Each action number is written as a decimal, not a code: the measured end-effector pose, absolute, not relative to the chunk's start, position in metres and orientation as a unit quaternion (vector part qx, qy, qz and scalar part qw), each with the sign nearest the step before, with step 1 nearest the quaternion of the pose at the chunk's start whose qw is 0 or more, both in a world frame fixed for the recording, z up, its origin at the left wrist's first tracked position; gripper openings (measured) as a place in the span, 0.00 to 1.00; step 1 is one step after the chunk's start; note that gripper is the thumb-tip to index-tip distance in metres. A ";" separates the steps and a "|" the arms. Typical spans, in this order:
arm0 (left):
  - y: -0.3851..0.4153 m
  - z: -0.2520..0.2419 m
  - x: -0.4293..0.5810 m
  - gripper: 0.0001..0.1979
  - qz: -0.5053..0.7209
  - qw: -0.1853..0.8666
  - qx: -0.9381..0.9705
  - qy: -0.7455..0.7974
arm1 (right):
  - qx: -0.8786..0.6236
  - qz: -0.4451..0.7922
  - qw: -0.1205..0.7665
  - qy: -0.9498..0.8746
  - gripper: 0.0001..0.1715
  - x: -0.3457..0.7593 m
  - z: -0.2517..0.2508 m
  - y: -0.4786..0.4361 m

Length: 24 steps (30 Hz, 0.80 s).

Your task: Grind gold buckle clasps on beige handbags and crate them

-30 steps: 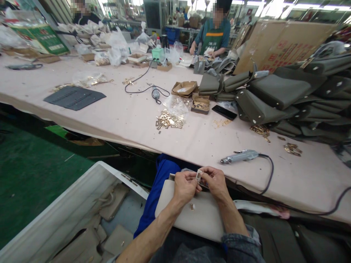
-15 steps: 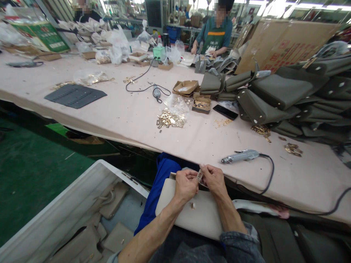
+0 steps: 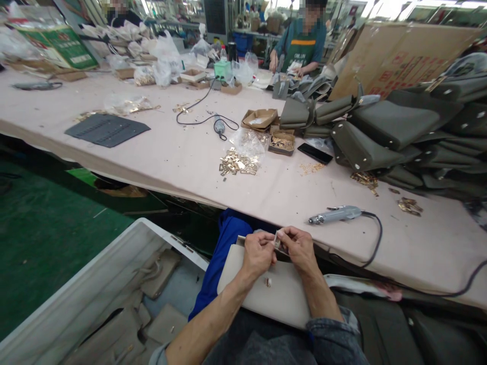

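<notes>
A beige bag (image 3: 277,296) lies on my lap, with a small metal turn-lock post (image 3: 268,282) on its face. At its far edge I see a small pale, rectangular metal frame (image 3: 277,240) between my fingertips. My right hand (image 3: 300,247) pinches this frame between thumb and fingers. My left hand (image 3: 259,253) is closed at the bag's far edge, its fingertips against the frame's left side. The fingers partly hide the frame and the edge behind it.
A grey electric screwdriver (image 3: 335,215) lies near the table edge, its cord trailing right. Gold metal frames (image 3: 238,163) are heaped mid-table beside a small parts box (image 3: 281,143). Dark bags (image 3: 395,119) are piled right. A white bin (image 3: 142,225) holding beige bags stands left. A co-worker (image 3: 304,43) works opposite.
The small metal frame has turned between my fingers and shows more edge-on. My right hand has shifted slightly, and the camera view has moved a little.
</notes>
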<state>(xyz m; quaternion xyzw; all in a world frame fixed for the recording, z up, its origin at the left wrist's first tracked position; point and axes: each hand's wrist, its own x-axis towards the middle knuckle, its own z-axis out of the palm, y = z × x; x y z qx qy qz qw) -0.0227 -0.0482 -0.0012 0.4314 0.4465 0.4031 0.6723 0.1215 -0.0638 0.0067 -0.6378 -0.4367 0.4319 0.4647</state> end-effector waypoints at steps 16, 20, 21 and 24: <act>-0.056 0.014 -0.018 0.13 0.365 0.644 0.508 0.441 | -0.612 0.428 0.496 -0.443 0.21 0.116 0.018 -0.062; -0.057 0.022 -0.018 0.18 0.377 0.626 0.498 0.467 | -0.637 0.375 0.456 -0.496 0.19 0.108 0.028 -0.060; -0.058 0.023 -0.018 0.18 0.378 0.629 0.493 0.468 | -0.642 0.356 0.449 -0.509 0.18 0.106 0.029 -0.060; -0.057 0.019 -0.018 0.18 0.383 0.631 0.490 0.464 | -0.650 0.324 0.454 -0.516 0.19 0.101 0.028 -0.057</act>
